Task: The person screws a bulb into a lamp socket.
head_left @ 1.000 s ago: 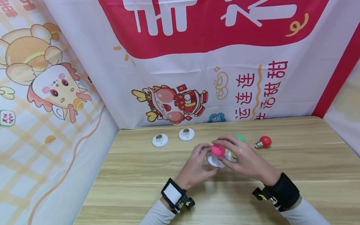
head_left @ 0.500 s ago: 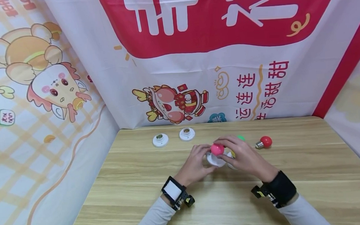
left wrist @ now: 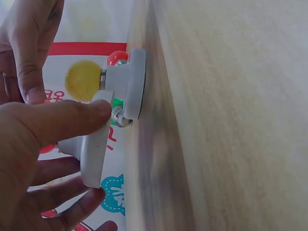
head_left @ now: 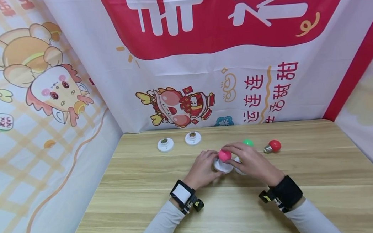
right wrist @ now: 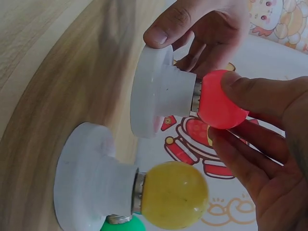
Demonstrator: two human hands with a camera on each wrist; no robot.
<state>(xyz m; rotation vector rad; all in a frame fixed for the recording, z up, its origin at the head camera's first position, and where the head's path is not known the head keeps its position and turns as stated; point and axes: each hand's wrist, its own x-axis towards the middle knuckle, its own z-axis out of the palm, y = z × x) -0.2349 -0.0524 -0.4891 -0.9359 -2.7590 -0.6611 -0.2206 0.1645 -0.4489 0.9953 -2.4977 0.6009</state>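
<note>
My left hand (head_left: 203, 168) grips a round white lamp holder (right wrist: 163, 96) by the edge of its base, thumb on one side and fingers on the other. A pinkish-red light bulb (right wrist: 222, 100) sits in that holder's socket, with a band of its metal cap showing. My right hand (head_left: 252, 163) pinches the bulb's globe between thumb and fingers. Close beside them, a second white lamp holder (right wrist: 79, 178) stands on the table with a yellow bulb (right wrist: 175, 195) in it. In the head view my right hand mostly hides the yellow bulb.
Two more white lamp holders (head_left: 165, 145) with open sockets stand at the table's back left. Behind my right hand lies a green bulb (head_left: 248, 142), partly hidden. A red bulb (head_left: 275, 145) lies on its side further right. A printed cloth (head_left: 177, 70) hangs behind the wooden table (head_left: 139, 190).
Both hands stay on the pinkish-red bulb and its holder. The right hand and wrist have shifted slightly left, and more of the green bulb shows now.
</note>
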